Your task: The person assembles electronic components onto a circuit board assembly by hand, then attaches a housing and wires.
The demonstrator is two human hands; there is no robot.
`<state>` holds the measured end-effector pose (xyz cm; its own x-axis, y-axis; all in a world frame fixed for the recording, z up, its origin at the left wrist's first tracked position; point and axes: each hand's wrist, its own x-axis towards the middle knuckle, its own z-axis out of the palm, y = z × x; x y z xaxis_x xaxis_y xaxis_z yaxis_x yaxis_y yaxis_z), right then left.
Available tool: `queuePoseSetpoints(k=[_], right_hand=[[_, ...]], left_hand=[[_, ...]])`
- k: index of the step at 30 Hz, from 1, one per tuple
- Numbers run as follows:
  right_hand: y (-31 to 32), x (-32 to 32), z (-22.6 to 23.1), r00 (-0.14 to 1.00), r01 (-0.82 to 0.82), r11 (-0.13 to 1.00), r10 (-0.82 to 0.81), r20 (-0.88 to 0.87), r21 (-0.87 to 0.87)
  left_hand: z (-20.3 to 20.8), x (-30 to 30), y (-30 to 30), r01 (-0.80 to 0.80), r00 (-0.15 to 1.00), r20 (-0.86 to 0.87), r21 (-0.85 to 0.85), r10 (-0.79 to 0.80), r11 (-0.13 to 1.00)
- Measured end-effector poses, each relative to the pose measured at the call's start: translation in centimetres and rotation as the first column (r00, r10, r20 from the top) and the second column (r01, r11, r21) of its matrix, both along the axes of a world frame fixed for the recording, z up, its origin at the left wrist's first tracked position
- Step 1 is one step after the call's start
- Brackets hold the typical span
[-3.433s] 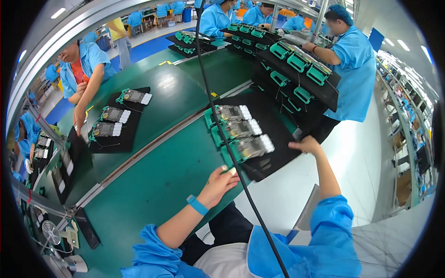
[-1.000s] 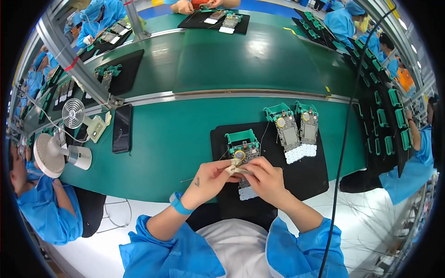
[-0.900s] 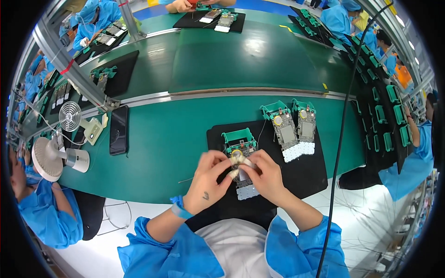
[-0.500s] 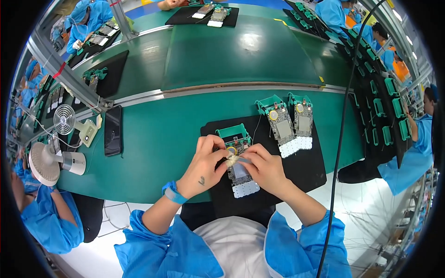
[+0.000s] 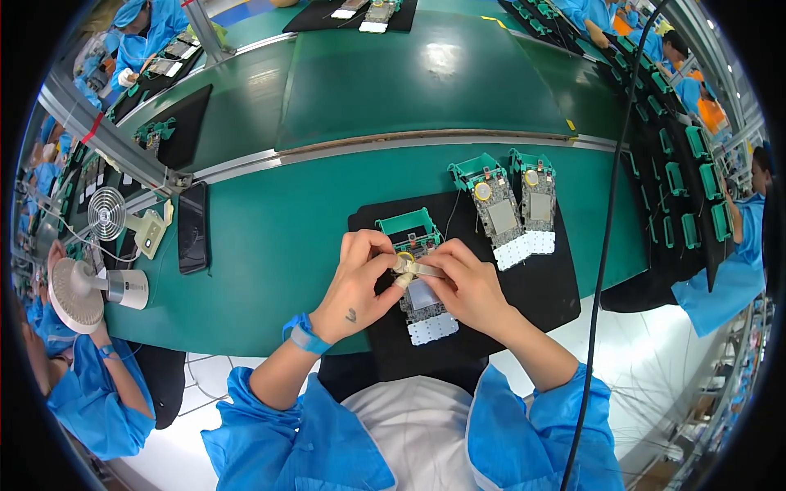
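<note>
In front of me a circuit board with a green plastic bracket at its far end and a white strip at its near end lies on a black mat. My left hand is over its left side, thumb and index finger in pale finger cots, pinched close to a round yellow-rimmed part. What lies between those fingertips is too small to make out. From the right, my right hand pinches a flat silver-grey strip, whose tip reaches the left fingertips. The strip's exact kind is unclear.
Two similar boards lie at the mat's far right. A black phone and small fans stand left. A black cable hangs down on the right, before racks of green brackets. Co-workers sit around.
The view has shifted slightly. Both hands stay over the board, and the grey strip in my right hand now shows more plainly. At the left, a co-worker's hand has risen beside the white fan.
</note>
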<state>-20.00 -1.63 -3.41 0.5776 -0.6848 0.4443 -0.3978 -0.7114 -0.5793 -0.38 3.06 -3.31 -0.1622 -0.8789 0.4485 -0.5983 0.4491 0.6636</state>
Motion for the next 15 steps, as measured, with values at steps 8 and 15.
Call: queuePoseSetpoints(k=[8,15], right_hand=[[0.0,-0.4,0.1,0.998,-0.001,1.0,0.001,-0.062,0.0],[1.3,-1.7,1.9,0.972,0.225,0.909,-0.236,-0.01,0.351]], left_hand=[[0.2,-0.1,0.0,-0.004,1.0,0.009,-0.005,0.004,1.0],[1.7,-0.5,-0.5,0.019,1.0,0.019,0.066,-0.02,0.998]])
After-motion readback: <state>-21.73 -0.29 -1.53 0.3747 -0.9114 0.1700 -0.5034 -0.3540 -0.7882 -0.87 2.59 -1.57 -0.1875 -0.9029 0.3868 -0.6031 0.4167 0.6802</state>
